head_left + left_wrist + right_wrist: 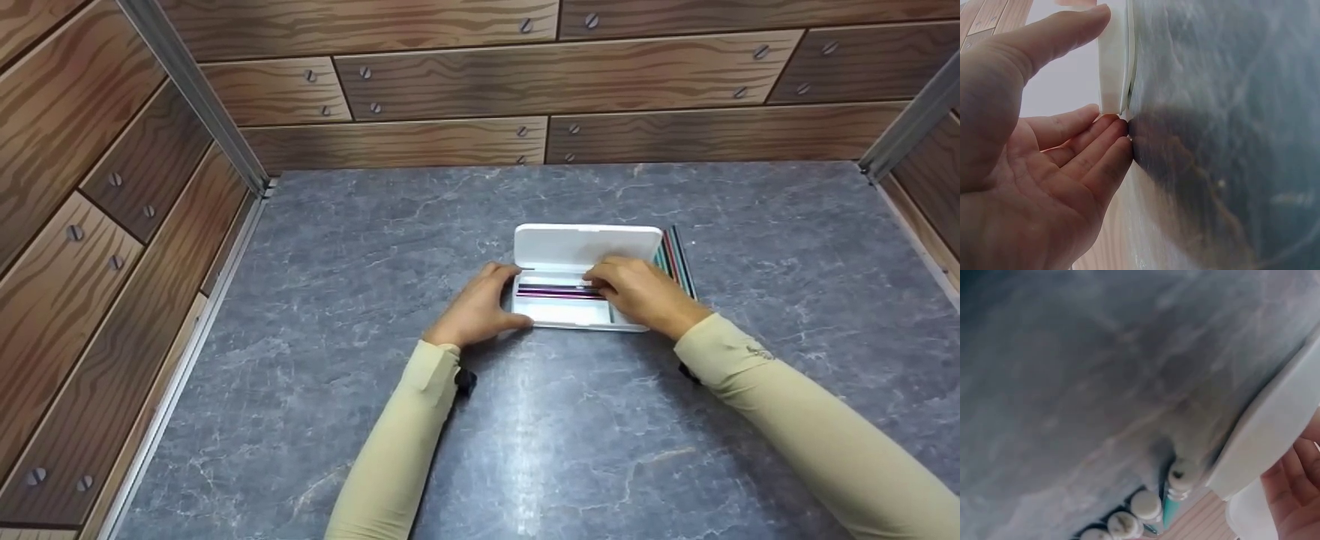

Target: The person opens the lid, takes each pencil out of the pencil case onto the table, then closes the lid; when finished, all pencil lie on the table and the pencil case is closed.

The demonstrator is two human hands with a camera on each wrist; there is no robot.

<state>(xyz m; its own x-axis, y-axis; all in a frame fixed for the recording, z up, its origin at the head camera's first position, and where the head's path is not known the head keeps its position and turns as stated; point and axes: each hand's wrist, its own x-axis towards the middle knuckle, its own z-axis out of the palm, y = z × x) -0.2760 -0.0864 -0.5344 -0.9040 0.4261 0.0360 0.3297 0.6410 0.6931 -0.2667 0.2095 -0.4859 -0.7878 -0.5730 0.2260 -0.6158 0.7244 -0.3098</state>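
An open white pencil case (566,313) lies with its lid (585,246) raised at the back. Inside it, dark and purple pencils (559,293) lie lengthwise. My left hand (480,304) holds the case's left end, thumb at the front corner and fingers at the back corner. In the left wrist view its fingertips meet the white case end (1113,67). My right hand (637,292) reaches over the case's right part, its curled fingers at the right end of a dark pencil, which they hide. In the right wrist view some right fingers (1292,489) show beyond the case wall (1272,419).
Right of the case, several pencils (679,262) in teal, red and black lie side by side, partly behind my right hand. Their white ends (1145,503) show in the right wrist view. Wood-patterned walls (480,82) bound the grey marbled table (360,225) at back and sides.
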